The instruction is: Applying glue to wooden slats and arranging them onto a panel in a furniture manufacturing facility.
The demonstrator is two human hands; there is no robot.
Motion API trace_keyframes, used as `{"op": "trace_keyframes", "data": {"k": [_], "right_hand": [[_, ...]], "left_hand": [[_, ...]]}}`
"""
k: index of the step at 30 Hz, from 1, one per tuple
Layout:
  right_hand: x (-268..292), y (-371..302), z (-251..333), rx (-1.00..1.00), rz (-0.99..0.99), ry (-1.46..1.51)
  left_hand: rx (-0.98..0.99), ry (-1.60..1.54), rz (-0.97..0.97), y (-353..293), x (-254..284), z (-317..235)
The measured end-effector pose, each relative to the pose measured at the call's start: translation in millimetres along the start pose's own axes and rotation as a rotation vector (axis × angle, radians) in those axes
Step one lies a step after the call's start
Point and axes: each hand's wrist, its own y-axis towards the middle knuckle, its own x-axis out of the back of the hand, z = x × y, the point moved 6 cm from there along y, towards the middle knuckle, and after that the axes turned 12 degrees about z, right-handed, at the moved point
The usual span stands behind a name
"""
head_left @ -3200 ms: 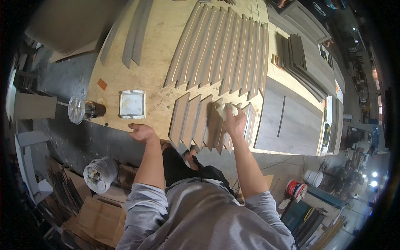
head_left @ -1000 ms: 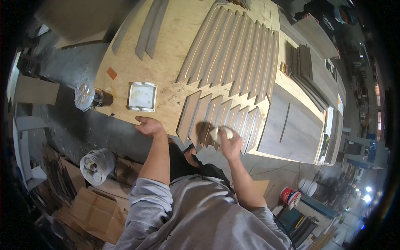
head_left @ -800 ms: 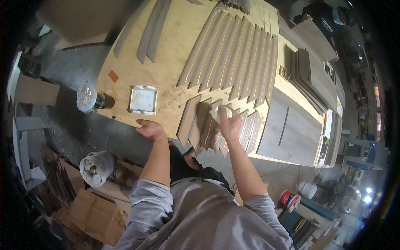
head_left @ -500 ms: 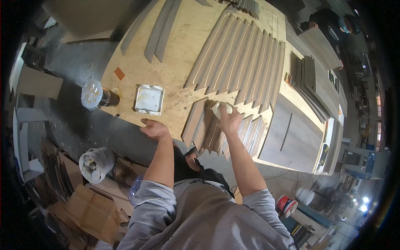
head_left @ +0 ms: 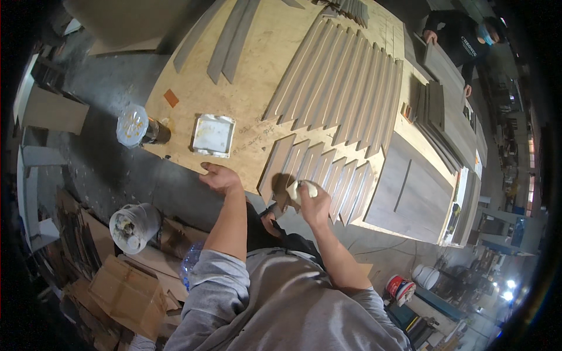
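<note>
My right hand point(head_left: 315, 206) is closed round a small off-white object point(head_left: 297, 191); whether it is a squeeze bottle or a wad of cloth I cannot tell. It is over the near end of a short row of slanted grey-brown wood strips point(head_left: 316, 161), at the table's near edge. Pale lines run along several of these strips. Past them lies a longer row of similar strips point(head_left: 339, 76) with cream lines. My left hand point(head_left: 221, 177) hovers by the table edge, fingers loosely spread and holding nothing. Nearest to it is a square white tray point(head_left: 230, 137) with yellowish smears.
A plastic-covered container point(head_left: 133, 126) stands at the table's left corner, near an orange chip point(head_left: 171, 97). Wide grey panels point(head_left: 404, 187) lie to the right. Beyond, a co-worker point(head_left: 462, 38) holds a board point(head_left: 445, 67). A white bucket point(head_left: 134, 228) and cardboard box point(head_left: 129, 295) sit lower left.
My right hand has drawn the off-white object nearer to me along the short strips. My left hand has barely moved. The co-worker's board has shifted slightly, with a hand now showing on its far edge.
</note>
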Motion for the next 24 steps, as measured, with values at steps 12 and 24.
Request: {"op": "trace_keyframes", "data": {"k": [12,24], "right_hand": [[1,-7,-17,-0.08,0.119,0.01],[32,66,44,-0.041,-0.142,0.347]], "left_hand": [[-0.007,-0.001,0.016,-5,-1,-5],[-0.054,0.043,-0.04,1,3,1]]}}
